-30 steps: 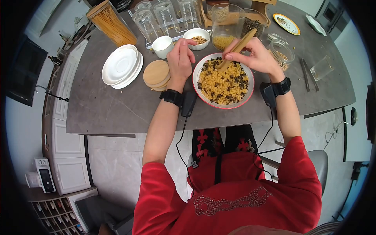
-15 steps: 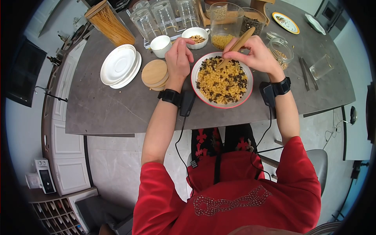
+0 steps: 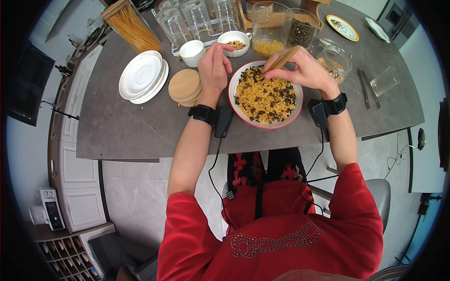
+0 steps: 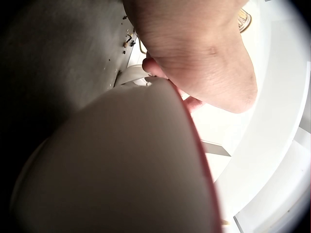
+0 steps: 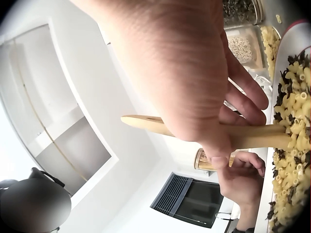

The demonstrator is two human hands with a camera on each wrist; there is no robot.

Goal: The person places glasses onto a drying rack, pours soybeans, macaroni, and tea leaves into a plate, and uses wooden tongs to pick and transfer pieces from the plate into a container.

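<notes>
My right hand (image 3: 302,70) grips a wooden spoon (image 3: 287,57) by its middle, above the far side of a red-rimmed bowl (image 3: 233,104). The bowl holds small yellow pasta (image 3: 269,100) mixed with dark flakes, and the spoon's lower end is down in that mix. My left hand (image 3: 213,70) stays beside the bowl's left rim, fingers loosely bent and holding nothing. In the right wrist view the left hand (image 5: 243,179) shows beyond the spoon (image 5: 260,136). From the left wrist, the bowl's outer wall (image 4: 121,155) fills the lower part and the left hand (image 4: 204,53) overlaps the rim.
Left of the bowl lie wooden coasters (image 3: 184,84) and stacked white plates (image 3: 140,75). Behind stand white cups (image 3: 192,53), drinking glasses (image 3: 173,28) and a clear pasta container (image 3: 268,30). To the right are an open jar (image 3: 338,63), metal tongs (image 3: 365,89) and a glass (image 3: 385,82).
The spoon's handle has swung lower and toward me within the right hand, its top end nearer the bowl. The left hand keeps its place beside the rim.
</notes>
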